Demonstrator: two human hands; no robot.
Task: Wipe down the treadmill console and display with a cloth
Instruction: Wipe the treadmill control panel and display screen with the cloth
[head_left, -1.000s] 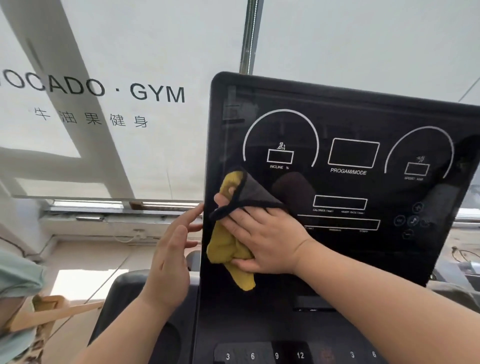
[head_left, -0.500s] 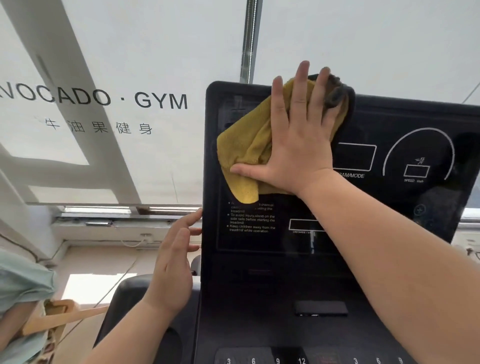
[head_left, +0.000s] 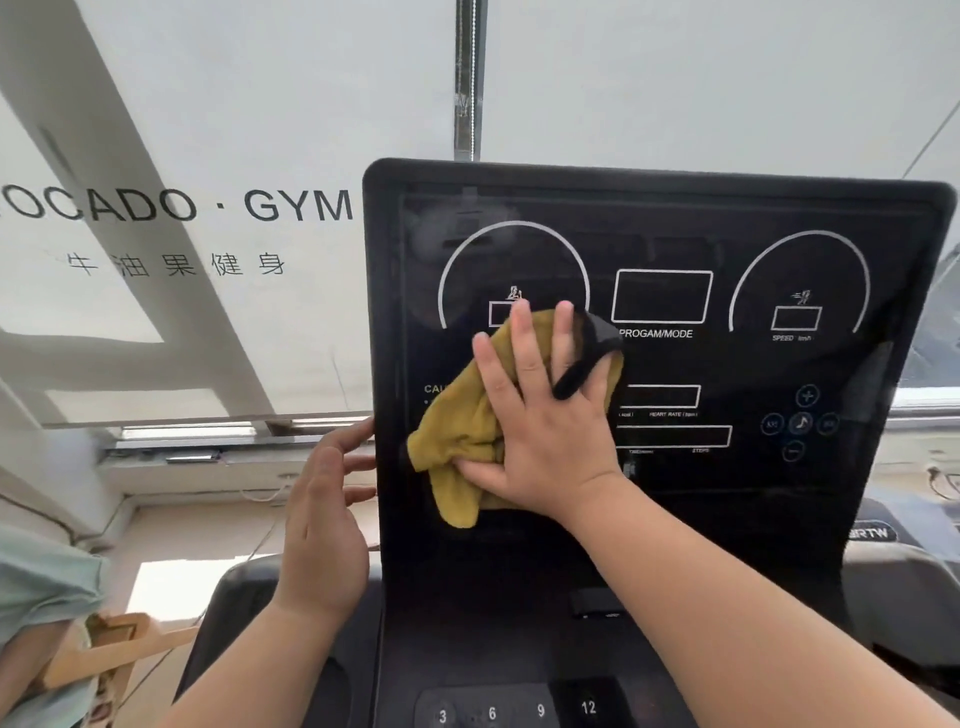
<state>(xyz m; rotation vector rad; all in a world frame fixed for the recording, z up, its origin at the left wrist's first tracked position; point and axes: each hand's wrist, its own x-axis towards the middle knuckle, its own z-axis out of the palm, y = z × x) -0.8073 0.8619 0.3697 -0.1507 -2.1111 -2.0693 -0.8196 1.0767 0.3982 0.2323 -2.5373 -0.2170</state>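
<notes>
The black treadmill display (head_left: 779, 249) stands upright in front of me, with white dial outlines and boxes printed on it. My right hand (head_left: 545, 415) lies flat on its left-middle part, fingers spread, pressing a mustard-yellow cloth (head_left: 457, 431) with a black edge against the glass. The cloth bunches out to the left and below the palm. My left hand (head_left: 324, 525) rests on the display's left edge, fingers apart, holding nothing. Below the display, the console (head_left: 493, 649) carries numbered buttons.
A white window blind (head_left: 208, 104) printed with gym lettering hangs behind the display, split by a metal pole (head_left: 467, 78). A second machine's grey housing (head_left: 893, 571) sits at the right. A person in a pale green top (head_left: 41, 597) is at the lower left.
My right hand swept the cloth from the display's lower left up to its top edge, then back down to the left-middle. The left hand stayed on the left edge.
</notes>
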